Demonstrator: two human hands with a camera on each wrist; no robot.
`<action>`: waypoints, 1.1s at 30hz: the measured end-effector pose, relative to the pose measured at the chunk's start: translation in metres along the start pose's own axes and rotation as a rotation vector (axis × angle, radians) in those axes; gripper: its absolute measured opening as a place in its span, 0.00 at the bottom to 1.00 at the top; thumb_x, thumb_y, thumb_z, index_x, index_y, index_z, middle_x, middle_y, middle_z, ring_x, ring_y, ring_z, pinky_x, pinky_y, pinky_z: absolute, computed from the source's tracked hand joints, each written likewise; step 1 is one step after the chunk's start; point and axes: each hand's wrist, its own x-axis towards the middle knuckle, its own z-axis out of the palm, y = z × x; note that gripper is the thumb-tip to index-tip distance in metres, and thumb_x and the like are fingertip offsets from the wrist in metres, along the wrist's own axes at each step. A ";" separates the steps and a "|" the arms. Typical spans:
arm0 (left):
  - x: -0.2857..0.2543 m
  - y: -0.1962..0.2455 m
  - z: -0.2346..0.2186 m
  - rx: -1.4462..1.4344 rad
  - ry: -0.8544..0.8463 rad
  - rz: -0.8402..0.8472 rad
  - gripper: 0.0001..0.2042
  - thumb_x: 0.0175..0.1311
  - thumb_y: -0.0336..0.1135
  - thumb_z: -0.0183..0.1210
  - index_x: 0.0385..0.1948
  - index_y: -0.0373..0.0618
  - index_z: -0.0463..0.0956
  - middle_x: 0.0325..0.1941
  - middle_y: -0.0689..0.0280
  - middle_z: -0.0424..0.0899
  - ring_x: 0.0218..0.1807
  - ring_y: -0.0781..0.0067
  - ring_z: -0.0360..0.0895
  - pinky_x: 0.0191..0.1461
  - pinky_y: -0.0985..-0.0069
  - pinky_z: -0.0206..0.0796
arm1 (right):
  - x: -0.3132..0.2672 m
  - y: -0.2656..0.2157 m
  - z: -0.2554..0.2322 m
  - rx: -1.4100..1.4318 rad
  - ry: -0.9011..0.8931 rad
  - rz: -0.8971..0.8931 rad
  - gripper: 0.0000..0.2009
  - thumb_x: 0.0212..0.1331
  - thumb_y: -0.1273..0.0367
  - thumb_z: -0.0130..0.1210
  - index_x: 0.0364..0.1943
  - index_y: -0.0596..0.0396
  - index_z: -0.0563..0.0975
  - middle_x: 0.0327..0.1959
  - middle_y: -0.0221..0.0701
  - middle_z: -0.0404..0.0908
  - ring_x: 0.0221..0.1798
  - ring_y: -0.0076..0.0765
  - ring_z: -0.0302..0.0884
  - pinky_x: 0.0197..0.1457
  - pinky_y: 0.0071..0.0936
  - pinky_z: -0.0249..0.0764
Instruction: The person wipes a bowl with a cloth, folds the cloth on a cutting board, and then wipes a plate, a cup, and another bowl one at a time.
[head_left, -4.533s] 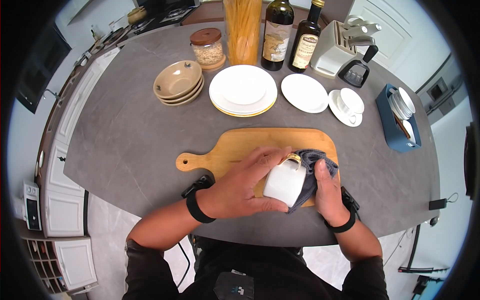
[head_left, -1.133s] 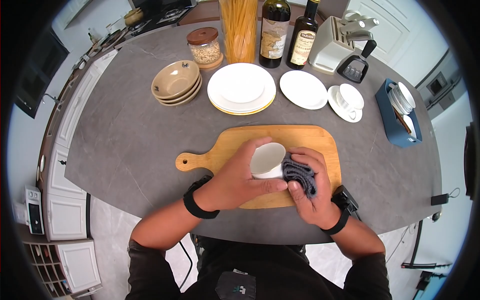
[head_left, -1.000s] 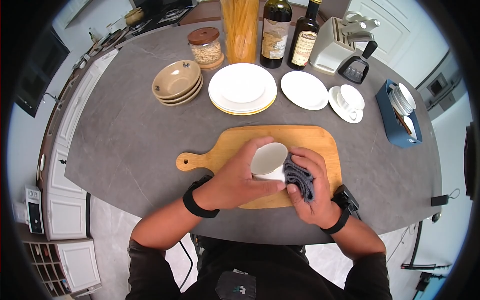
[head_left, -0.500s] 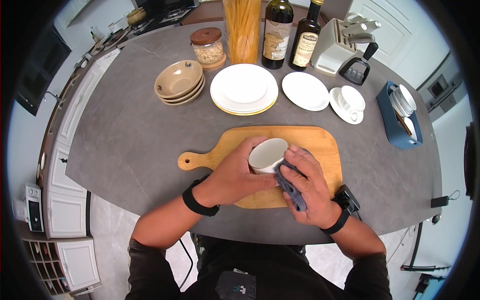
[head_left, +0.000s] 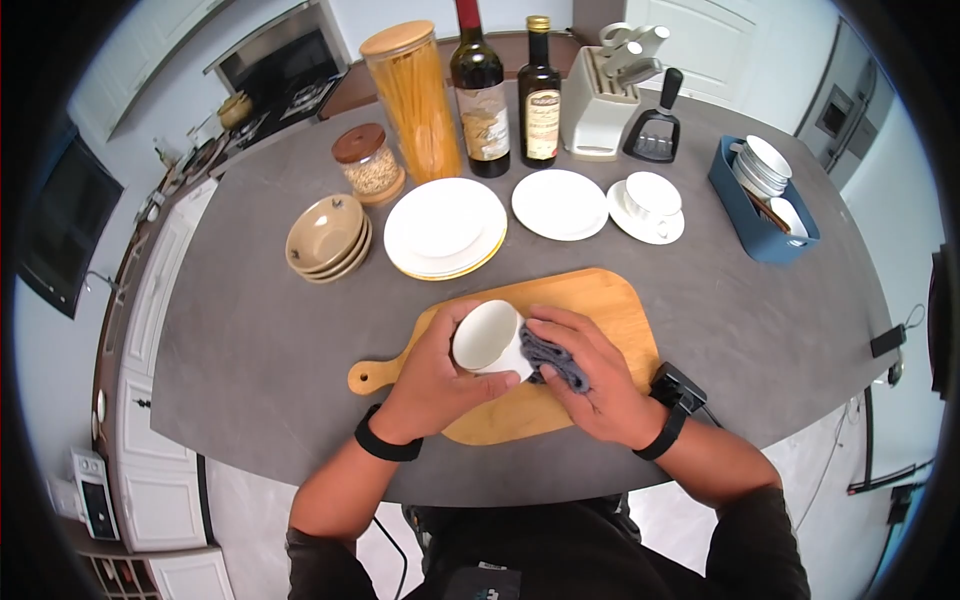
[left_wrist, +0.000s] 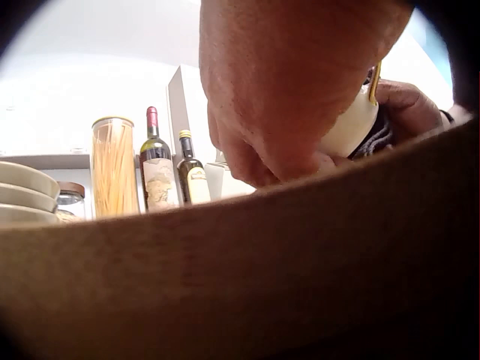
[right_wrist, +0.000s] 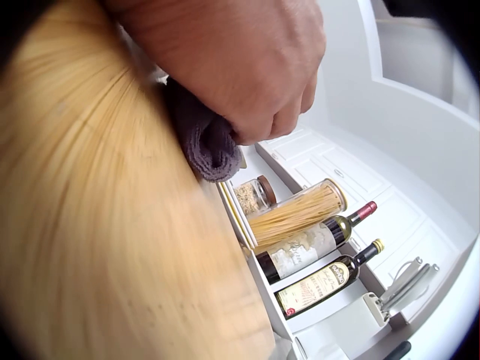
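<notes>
My left hand (head_left: 425, 375) grips a white mug (head_left: 488, 336) over the wooden cutting board (head_left: 600, 300), its mouth tilted up toward the head camera. The thumb lies along the mug's near side. A gold handle (left_wrist: 376, 81) shows on the mug's far side in the left wrist view. Bunched in my right hand (head_left: 605, 385) is a dark grey cloth (head_left: 555, 362), pressed against the mug's right side. The right wrist view shows a rolled end of this cloth (right_wrist: 214, 154) below the curled fingers.
Behind the board stand brown bowls (head_left: 325, 235), stacked white plates (head_left: 445, 225), an oval plate (head_left: 560, 205) and a cup on a saucer (head_left: 650, 200). Farther back are a pasta jar (head_left: 415, 110), two bottles and a knife block (head_left: 600, 105). A blue bin (head_left: 745, 210) sits at right.
Earlier the mug lay on its side with its handle visible; now its mouth faces up. Over the last half second the cloth has shifted along the mug's right side, and the head view has turned.
</notes>
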 end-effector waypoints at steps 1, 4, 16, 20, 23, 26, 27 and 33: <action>0.001 -0.003 -0.001 0.007 -0.012 0.009 0.39 0.60 0.37 0.82 0.69 0.38 0.68 0.63 0.61 0.80 0.65 0.71 0.78 0.69 0.69 0.73 | -0.001 0.002 0.000 -0.014 -0.026 0.035 0.28 0.65 0.79 0.66 0.71 0.53 0.76 0.71 0.48 0.76 0.69 0.61 0.79 0.71 0.48 0.75; 0.003 -0.009 -0.003 0.232 0.047 0.067 0.40 0.56 0.34 0.82 0.70 0.39 0.68 0.63 0.59 0.80 0.64 0.66 0.79 0.69 0.68 0.74 | -0.002 0.003 0.002 -0.064 -0.011 -0.025 0.32 0.62 0.78 0.67 0.73 0.52 0.74 0.71 0.47 0.77 0.68 0.61 0.79 0.70 0.49 0.76; -0.001 -0.002 -0.001 0.549 0.022 0.113 0.45 0.53 0.31 0.82 0.75 0.39 0.65 0.65 0.56 0.81 0.65 0.65 0.81 0.68 0.67 0.76 | -0.010 0.006 -0.016 -0.251 -0.163 -0.212 0.37 0.54 0.75 0.71 0.72 0.50 0.73 0.70 0.43 0.73 0.70 0.56 0.75 0.73 0.53 0.73; 0.002 -0.009 -0.004 0.463 -0.030 0.121 0.47 0.54 0.31 0.82 0.77 0.40 0.64 0.68 0.57 0.78 0.68 0.66 0.80 0.69 0.67 0.76 | -0.007 0.022 -0.028 -0.249 -0.195 -0.241 0.38 0.52 0.74 0.72 0.72 0.47 0.74 0.70 0.41 0.74 0.70 0.53 0.75 0.73 0.52 0.74; 0.004 -0.010 -0.002 0.361 -0.043 0.059 0.48 0.55 0.30 0.81 0.79 0.40 0.63 0.70 0.58 0.78 0.69 0.67 0.79 0.70 0.68 0.75 | -0.005 0.035 -0.042 -0.256 -0.230 -0.251 0.39 0.51 0.75 0.72 0.72 0.45 0.74 0.70 0.39 0.75 0.71 0.54 0.75 0.73 0.52 0.73; 0.006 -0.008 -0.005 0.343 -0.046 0.010 0.49 0.55 0.27 0.80 0.80 0.41 0.61 0.71 0.62 0.76 0.71 0.70 0.76 0.74 0.69 0.71 | -0.004 0.052 -0.056 -0.256 -0.236 -0.206 0.40 0.49 0.77 0.70 0.73 0.44 0.74 0.72 0.40 0.75 0.73 0.58 0.73 0.75 0.53 0.71; 0.005 -0.007 -0.006 0.363 -0.073 -0.012 0.49 0.55 0.24 0.80 0.81 0.42 0.60 0.73 0.64 0.75 0.74 0.71 0.74 0.77 0.69 0.68 | -0.004 0.055 -0.060 -0.230 -0.249 -0.228 0.40 0.49 0.77 0.70 0.73 0.44 0.74 0.72 0.40 0.75 0.73 0.58 0.73 0.75 0.53 0.71; 0.009 -0.005 -0.007 0.234 -0.087 -0.072 0.50 0.54 0.25 0.79 0.82 0.42 0.59 0.73 0.65 0.75 0.75 0.71 0.72 0.80 0.69 0.64 | -0.005 0.058 -0.067 -0.301 -0.141 -0.116 0.40 0.47 0.80 0.68 0.72 0.43 0.75 0.71 0.41 0.76 0.73 0.58 0.73 0.76 0.52 0.71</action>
